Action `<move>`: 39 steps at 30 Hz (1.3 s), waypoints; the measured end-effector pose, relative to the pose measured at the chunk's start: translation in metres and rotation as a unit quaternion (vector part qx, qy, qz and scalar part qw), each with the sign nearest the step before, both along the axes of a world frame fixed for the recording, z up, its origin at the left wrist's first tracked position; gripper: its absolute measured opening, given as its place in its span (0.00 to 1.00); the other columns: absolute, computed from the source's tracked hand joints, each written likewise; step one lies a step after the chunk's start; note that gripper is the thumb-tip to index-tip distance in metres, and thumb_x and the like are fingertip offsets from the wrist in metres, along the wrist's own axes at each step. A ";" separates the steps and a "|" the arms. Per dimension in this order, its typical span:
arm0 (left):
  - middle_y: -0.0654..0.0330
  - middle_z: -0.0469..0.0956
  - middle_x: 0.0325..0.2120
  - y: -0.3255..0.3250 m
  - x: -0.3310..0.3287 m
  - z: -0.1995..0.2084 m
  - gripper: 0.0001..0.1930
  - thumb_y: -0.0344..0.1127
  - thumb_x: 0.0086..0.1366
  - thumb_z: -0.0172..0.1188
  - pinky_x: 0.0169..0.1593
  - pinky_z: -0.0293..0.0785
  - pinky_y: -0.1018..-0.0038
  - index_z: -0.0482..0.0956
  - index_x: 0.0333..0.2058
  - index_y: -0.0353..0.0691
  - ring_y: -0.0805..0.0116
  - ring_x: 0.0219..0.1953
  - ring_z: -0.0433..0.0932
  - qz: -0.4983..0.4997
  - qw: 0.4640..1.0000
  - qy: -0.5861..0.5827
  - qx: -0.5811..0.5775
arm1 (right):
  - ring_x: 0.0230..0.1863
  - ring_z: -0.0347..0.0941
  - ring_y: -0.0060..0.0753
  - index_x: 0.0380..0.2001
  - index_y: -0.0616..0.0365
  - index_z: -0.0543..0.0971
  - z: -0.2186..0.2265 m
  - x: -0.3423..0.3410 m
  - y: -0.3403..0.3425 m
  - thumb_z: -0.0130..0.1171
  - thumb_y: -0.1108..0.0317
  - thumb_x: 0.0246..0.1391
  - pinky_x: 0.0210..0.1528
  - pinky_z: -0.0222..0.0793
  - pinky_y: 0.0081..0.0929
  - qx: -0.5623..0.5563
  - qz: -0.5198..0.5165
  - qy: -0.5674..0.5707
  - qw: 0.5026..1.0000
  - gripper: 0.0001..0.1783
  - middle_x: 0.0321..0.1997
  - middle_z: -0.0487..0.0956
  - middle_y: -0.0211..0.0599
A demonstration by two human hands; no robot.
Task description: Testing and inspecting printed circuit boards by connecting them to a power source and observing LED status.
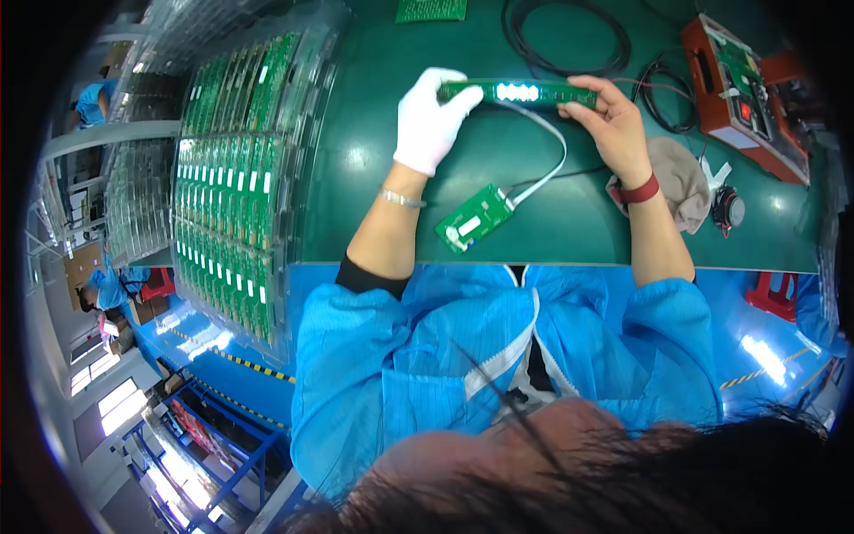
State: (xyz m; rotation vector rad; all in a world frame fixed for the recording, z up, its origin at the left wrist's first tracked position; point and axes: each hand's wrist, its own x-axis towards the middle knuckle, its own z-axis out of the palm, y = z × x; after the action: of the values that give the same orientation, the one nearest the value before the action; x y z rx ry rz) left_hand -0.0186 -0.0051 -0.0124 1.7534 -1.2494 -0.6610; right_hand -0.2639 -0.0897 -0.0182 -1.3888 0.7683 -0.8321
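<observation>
Between both hands I hold a long, narrow green circuit board (556, 93) level above the table, with several white lights glowing near its middle. My left hand (434, 122), in a white glove, pinches its left end. My bare right hand (614, 125) grips the right end between thumb and fingers. From the board a pale flat cable (563, 151) curves down to a second green circuit board (474, 219), which lies tilted on the table below my left hand. A thin dark wire also runs from that second board to the right.
Clear trays of green boards (227, 196) are stacked at the left. A coiled black cable (569, 67) lies beyond my hands. At the right are an orange-red device (743, 102), a beige cloth (672, 182) and a small round speaker-like part (729, 209). Another board (431, 10) lies at the far edge.
</observation>
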 end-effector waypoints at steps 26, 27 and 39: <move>0.56 0.77 0.34 0.015 0.008 0.028 0.18 0.28 0.66 0.48 0.40 0.75 0.78 0.73 0.54 0.36 0.71 0.33 0.77 -0.111 0.964 0.241 0.008 | 0.34 0.77 0.23 0.50 0.61 0.74 -0.002 -0.005 0.001 0.58 0.78 0.54 0.40 0.73 0.16 -0.022 -0.037 -0.035 0.998 0.19 0.35 0.81 0.37; 0.57 0.77 0.33 0.016 0.009 0.026 0.18 0.28 0.66 0.48 0.40 0.75 0.78 0.73 0.54 0.36 0.71 0.33 0.77 -0.106 0.969 0.223 0.004 | 0.34 0.77 0.23 0.51 0.61 0.74 -0.003 -0.004 0.002 0.58 0.79 0.54 0.41 0.73 0.16 -0.028 -0.034 -0.030 0.999 0.19 0.35 0.80 0.37; 0.56 0.77 0.34 0.004 0.005 0.008 0.19 0.26 0.66 0.48 0.36 0.77 0.79 0.73 0.55 0.37 0.73 0.30 0.76 -0.084 0.986 0.139 -0.031 | 0.36 0.73 0.21 0.56 0.57 0.71 -0.023 0.000 -0.002 0.58 0.79 0.54 0.42 0.71 0.17 -0.124 -0.058 0.019 0.990 0.25 0.42 0.77 0.35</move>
State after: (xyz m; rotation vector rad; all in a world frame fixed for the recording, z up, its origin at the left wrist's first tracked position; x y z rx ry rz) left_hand -0.0139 -0.0010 -0.0043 1.4572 -1.2171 -0.9204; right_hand -0.2635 -0.0918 -0.0414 -1.5944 0.8024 -1.0211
